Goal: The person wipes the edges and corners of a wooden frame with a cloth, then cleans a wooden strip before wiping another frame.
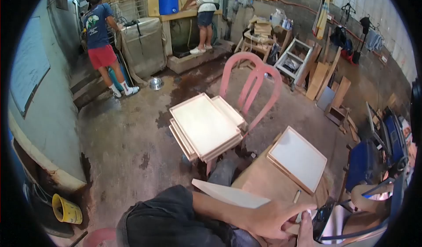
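My left hand (pixel 274 218) reaches in from the lower left, its fingers curled in over something small at the bottom edge. What they close on is hidden. Beside it, part of my right hand (pixel 306 233) shows as raised fingers meeting the left fingertips; its grip cannot be made out. A pale flat board (pixel 231 193) sticks out from behind my left forearm, over my lap. Just beyond the hands, a short pen-like stick (pixel 297 196) rests on a brown work surface (pixel 259 176). A white panel with a wooden frame (pixel 300 159) lies there too.
Ahead, a pink chair (pixel 251 82) carries a stack of framed white panels (pixel 204 124). A yellow bucket (pixel 67 209) stands at lower left. Two people (pixel 97 29) (pixel 205 5) are at the back. Wood scraps (pixel 323 78) and blue cases (pixel 361 165) line the right.
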Motion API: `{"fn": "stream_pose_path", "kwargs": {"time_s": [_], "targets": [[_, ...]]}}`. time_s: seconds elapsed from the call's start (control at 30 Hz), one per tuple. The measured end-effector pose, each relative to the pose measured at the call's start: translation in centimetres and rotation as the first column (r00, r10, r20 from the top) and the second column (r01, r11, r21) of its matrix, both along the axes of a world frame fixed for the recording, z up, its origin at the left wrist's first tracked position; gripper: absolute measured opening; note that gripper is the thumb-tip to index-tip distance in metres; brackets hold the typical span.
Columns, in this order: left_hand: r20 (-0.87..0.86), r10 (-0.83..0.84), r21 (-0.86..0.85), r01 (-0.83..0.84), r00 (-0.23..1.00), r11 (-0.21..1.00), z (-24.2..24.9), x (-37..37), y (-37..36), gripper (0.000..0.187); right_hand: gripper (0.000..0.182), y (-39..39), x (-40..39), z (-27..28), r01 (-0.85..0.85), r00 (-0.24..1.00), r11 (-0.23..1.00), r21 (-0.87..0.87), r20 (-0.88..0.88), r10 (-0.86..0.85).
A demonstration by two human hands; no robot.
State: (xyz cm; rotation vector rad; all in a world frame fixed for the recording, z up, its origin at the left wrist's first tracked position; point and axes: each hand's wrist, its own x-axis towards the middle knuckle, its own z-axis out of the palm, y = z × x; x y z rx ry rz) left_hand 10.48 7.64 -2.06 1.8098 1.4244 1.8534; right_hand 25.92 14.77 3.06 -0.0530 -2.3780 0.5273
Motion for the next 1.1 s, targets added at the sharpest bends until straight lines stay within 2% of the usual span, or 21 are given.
{"fn": "stream_pose_path", "kwargs": {"time_s": [0.07, 0.13, 0.17, 0.23, 0.27, 0.37, 0.47, 0.5, 0.53, 0.63, 0.67, 0.77, 0.8, 0.87, 0.9, 0.93, 1.03, 1.07, 1.1], "targets": [[-0.004, -0.002, 0.049, 0.003, 1.0, 0.999, 0.2, -0.8, 0.0, 0.078, 0.063, 0.8, 0.2, -2.2, 0.122, 0.992, 0.991, 0.049, 0.011, -0.123], [0.078, -0.072, -0.206, 0.087, 0.994, 0.975, 1.0, -1.2, -0.6, 0.078, 0.063, 1.9, -0.2, -3.1, 0.248, 0.965, 0.967, 0.056, 0.07, -0.251], [0.12, -0.099, -0.327, 0.134, 0.988, 0.935, 1.2, -1.3, -0.8, 0.079, 0.062, 2.0, 0.1, -3.3, 0.252, 0.964, 0.964, 0.086, 0.065, -0.258], [0.047, -0.053, -0.079, 0.057, 0.997, 0.995, 0.7, -0.5, 0.1, 0.078, 0.06, 0.8, 0.2, -1.7, 0.264, 0.96, 0.953, 0.148, 0.053, -0.274], [0.015, -0.026, 0.049, 0.025, 1.0, 0.999, 0.5, -0.2, 0.5, 0.078, 0.057, 0.2, 0.8, -1.4, 0.137, 0.991, 0.99, 0.024, 0.005, -0.137], [-0.014, -0.045, 0.031, 0.046, 0.999, 0.998, 0.5, -0.2, 0.4, 0.077, 0.053, 0.3, 0.7, -0.8, 0.105, 0.994, 0.979, 0.176, -0.042, -0.099], [0.039, -0.063, -0.148, 0.068, 0.997, 0.987, 0.3, -0.3, 0.0, 0.075, 0.054, 1.1, 1.1, -1.9, 0.276, 0.956, 0.961, 0.016, 0.099, -0.276], [0.057, -0.08, -0.118, 0.086, 0.995, 0.989, 0.4, -0.2, 0.1, 0.074, 0.054, 1.2, 1.1, -1.9, 0.34, 0.93, 0.94, -0.024, 0.157, -0.332], [0.072, -0.093, -0.088, 0.099, 0.993, 0.991, 0.7, -0.1, 0.1, 0.073, 0.056, 0.9, 1.0, -1.8, 0.228, 0.972, 0.966, 0.118, 0.022, -0.232], [0.078, -0.116, -0.054, 0.12, 0.99, 0.991, 1.0, -0.1, -0.4, 0.071, 0.055, -0.3, 1.1, -0.3, 0.088, 0.995, 0.986, 0.145, -0.066, -0.08], [0.072, -0.121, -0.041, 0.124, 0.99, 0.991, 1.1, -0.3, -0.4, 0.071, 0.05, 1.7, 1.8, -2.6, 0.029, 0.999, 0.993, 0.112, -0.049, -0.023], [0.113, -0.135, -0.303, 0.164, 0.984, 0.939, 2.1, -0.3, -0.5, 0.072, 0.045, 5.2, 3.0, -6.1, 0.242, 0.959, 0.97, 0.006, 0.15, -0.24], [0.105, -0.135, -0.213, 0.155, 0.985, 0.965, 1.7, 0.1, 0.1, 0.073, 0.043, 3.3, 2.8, -3.7, 0.238, 0.95, 0.97, 0.041, 0.199, -0.241], [0.079, -0.134, -0.06, 0.139, 0.988, 0.988, 0.5, 0.8, 1.0, 0.074, 0.047, 1.3, 1.7, -1.2, 0.092, 0.995, 0.989, 0.119, 0.025, -0.095], [0.091, -0.147, -0.108, 0.156, 0.985, 0.982, 0.7, 0.8, 0.7, 0.075, 0.049, 0.7, 1.6, -0.7, 0.025, 0.998, 0.986, 0.163, -0.066, -0.014], [0.094, -0.158, -0.151, 0.171, 0.983, 0.974, 1.3, 0.5, 0.2, 0.075, 0.05, 1.3, 2.0, -0.8, -0.021, 1.0, 0.996, 0.092, 0.002, 0.021], [0.157, -0.207, -0.349, 0.25, 0.966, 0.903, 2.4, -0.9, -0.5, 0.078, 0.046, 4.2, 2.4, -4.9, 0.251, 0.96, 0.968, 0.022, 0.118, -0.252], [0.195, -0.228, -0.43, 0.292, 0.954, 0.854, 2.5, -1.0, -0.5, 0.079, 0.046, 4.5, 3.0, -4.7, 0.25, 0.954, 0.965, 0.075, 0.149, -0.259], [0.167, -0.21, -0.37, 0.259, 0.963, 0.892, 2.1, -0.7, 0.0, 0.078, 0.047, 3.8, 2.7, -3.9, 0.221, 0.971, 0.97, 0.102, 0.071, -0.229]]}}
